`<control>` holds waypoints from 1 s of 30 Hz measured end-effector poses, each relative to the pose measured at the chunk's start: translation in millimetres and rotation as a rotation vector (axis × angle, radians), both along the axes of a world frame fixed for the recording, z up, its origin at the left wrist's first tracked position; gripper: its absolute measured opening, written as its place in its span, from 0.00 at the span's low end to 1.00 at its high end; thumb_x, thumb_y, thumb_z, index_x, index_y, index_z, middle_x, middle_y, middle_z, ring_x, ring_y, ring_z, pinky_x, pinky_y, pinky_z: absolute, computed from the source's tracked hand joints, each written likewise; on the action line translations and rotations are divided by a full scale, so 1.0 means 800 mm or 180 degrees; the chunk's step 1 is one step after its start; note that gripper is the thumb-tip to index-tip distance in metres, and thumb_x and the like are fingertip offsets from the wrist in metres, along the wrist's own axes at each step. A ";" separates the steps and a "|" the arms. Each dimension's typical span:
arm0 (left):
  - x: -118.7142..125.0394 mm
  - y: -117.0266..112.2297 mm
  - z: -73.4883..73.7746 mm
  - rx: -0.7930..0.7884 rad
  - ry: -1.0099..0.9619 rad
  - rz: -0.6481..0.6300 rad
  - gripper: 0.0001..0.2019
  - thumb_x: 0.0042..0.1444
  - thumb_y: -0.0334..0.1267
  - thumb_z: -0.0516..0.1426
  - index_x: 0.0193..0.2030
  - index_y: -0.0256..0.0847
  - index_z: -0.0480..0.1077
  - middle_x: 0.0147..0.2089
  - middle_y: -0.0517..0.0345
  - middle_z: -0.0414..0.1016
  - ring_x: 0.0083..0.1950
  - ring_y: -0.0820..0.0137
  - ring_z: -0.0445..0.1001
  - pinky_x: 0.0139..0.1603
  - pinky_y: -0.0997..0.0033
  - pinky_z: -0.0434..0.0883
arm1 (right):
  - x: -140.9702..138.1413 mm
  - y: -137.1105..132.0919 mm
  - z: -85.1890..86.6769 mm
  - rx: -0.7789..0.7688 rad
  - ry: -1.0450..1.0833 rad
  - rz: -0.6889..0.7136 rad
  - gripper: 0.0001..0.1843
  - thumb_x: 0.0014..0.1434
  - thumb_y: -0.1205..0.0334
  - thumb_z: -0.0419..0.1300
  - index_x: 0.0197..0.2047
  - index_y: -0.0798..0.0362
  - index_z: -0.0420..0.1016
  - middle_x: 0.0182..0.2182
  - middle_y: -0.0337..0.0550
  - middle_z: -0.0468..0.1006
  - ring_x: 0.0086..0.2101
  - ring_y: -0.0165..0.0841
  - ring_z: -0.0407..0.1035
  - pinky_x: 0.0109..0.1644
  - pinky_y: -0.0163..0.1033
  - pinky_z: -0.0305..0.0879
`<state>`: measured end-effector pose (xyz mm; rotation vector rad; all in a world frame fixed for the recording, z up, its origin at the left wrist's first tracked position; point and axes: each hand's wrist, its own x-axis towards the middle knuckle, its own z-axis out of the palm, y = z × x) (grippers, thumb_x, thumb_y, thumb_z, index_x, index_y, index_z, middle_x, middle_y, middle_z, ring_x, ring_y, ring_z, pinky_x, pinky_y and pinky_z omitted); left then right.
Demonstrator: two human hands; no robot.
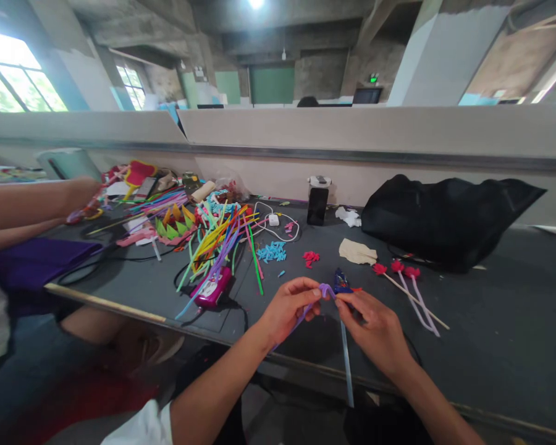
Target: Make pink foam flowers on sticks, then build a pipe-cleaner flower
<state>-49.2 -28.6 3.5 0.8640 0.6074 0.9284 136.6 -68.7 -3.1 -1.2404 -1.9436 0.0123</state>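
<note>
Between my two hands, above the table's front edge, a purple pipe cleaner (325,288) is bent into a small curl. My left hand (294,304) pinches it near the bend, and its tail runs down past my left wrist. The fingertips of my right hand (369,322) close on the other side of the curl. Just behind my right hand lies a blue glue gun (341,280), with a clear glue stick (346,364) reaching down over the edge. Small piles of red pieces (311,258) and blue pieces (272,251) lie farther back.
Left of my hands are a bundle of coloured pipe cleaners (220,238) and a magenta box (214,288). A phone (317,206) stands at the back. Red flowers on stems (412,272) and a black bag (435,216) lie right. Another person's arms (32,207) reach in from the left.
</note>
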 end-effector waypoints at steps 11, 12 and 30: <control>0.006 -0.005 -0.003 0.0572 0.0547 0.0113 0.20 0.52 0.47 0.65 0.48 0.37 0.74 0.34 0.56 0.77 0.25 0.79 0.64 0.25 0.77 0.57 | -0.010 -0.002 -0.011 -0.0052 -0.0268 -0.0196 0.10 0.64 0.64 0.54 0.34 0.51 0.75 0.31 0.42 0.81 0.32 0.33 0.75 0.41 0.37 0.65; 0.007 -0.006 -0.004 0.0668 0.0662 0.0200 0.21 0.51 0.47 0.65 0.48 0.36 0.75 0.35 0.56 0.77 0.26 0.78 0.65 0.27 0.77 0.59 | -0.011 -0.003 -0.012 -0.0061 -0.0277 -0.0234 0.10 0.64 0.64 0.54 0.34 0.51 0.75 0.31 0.42 0.81 0.32 0.33 0.75 0.41 0.37 0.65; 0.013 -0.007 -0.016 0.0628 0.1016 0.0299 0.19 0.50 0.50 0.64 0.36 0.33 0.80 0.26 0.58 0.73 0.24 0.79 0.57 0.25 0.76 0.54 | -0.018 -0.001 -0.008 -0.1062 0.0641 0.0088 0.16 0.62 0.60 0.55 0.52 0.49 0.74 0.39 0.42 0.81 0.35 0.33 0.75 0.39 0.37 0.70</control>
